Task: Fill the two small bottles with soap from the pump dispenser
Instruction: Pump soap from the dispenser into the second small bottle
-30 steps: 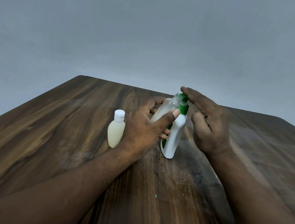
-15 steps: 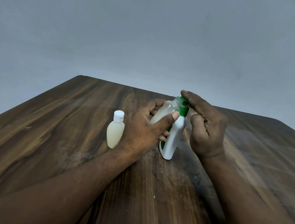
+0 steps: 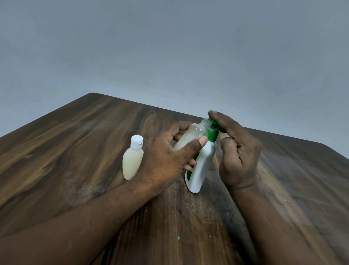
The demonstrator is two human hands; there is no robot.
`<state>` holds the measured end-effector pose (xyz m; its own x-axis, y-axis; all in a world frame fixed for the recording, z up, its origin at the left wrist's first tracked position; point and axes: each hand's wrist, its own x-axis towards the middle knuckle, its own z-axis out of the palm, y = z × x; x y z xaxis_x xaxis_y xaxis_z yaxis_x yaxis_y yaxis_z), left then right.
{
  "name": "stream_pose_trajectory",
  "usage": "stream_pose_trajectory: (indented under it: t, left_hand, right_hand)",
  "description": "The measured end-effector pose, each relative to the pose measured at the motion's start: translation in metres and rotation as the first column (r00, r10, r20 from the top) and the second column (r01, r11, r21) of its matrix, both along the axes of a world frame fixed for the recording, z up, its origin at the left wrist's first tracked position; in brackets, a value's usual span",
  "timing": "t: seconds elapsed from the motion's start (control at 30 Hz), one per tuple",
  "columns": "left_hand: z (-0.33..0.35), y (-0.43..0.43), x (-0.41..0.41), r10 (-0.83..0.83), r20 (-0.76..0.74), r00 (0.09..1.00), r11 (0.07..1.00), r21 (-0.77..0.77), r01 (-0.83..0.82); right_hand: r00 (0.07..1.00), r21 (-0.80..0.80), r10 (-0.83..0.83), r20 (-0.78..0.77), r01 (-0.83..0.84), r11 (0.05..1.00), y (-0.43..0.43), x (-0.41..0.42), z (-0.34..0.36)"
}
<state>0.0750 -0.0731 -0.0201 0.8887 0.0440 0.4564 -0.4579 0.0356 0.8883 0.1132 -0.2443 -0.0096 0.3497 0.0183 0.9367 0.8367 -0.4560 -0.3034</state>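
At the near edge of the bench (image 3: 80, 187) only the two forearms cross it. Mid-bench, left hand (image 3: 163, 158) is wrapped round the uncapped small bottle (image 3: 192, 138), thumb across the front. It holds the bottle tilted off the surface, threaded mouth right at the spout. Just left of that hand stands the other small bottle (image 3: 132, 162), upright, white flip cap (image 3: 137, 142) on, body full of cloudy soap, so I'd call that one done. Pump dispenser (image 3: 199, 172) stands on the bench between the hands, white body, green collar. Right hand (image 3: 237, 154) grips nothing: forefinger laid flat on the green pump head (image 3: 213, 125), thumb and other fingers loosely curled beside the collar. Step in hand: pumping into bottle two. There's pale soap in its lower part and the neck looks clear, but the thumb hides the exact level. Next move needs straight-down strokes with the mouth under the spout. Watch for tipping, since no hand holds the dispenser body. Then cap it, though no second cap is in view. Beyond the far edge, plain grey wall (image 3: 176, 48)
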Motion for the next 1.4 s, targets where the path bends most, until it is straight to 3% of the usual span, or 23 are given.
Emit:
stream_pose_trajectory:
  t: [0.37, 0.7, 1.0, 1.4]
  left_hand:
    - [0.0018, -0.0021, 0.0014, -0.012, 0.009, 1.000, 1.000, -0.009, 0.012]
    - [0.0002, -0.0004, 0.0046, -0.025, 0.009, 1.000, 0.999, -0.031, 0.025]
    - [0.0012, -0.0025, 0.0036, -0.029, 0.008, 1.000, 0.999, -0.033, 0.029]
    - [0.0003, 0.0019, 0.0075, 0.068, 0.036, 0.997, 0.998, -0.020, -0.067]
  right_hand:
    - [0.997, 0.088, 0.062, -0.043, -0.058, 0.994, -0.0022, 0.0038, 0.0011]
    - [0.997, 0.046, 0.064, -0.047, -0.062, 0.997, -0.0029, 0.0017, 0.0059]
    - [0.999, 0.079, 0.011, 0.030, -0.013, 0.997, -0.0055, 0.0023, 0.0053]
    - [0.998, 0.098, 0.050, -0.029, -0.047, 0.994, -0.0023, 0.0044, 0.0026]
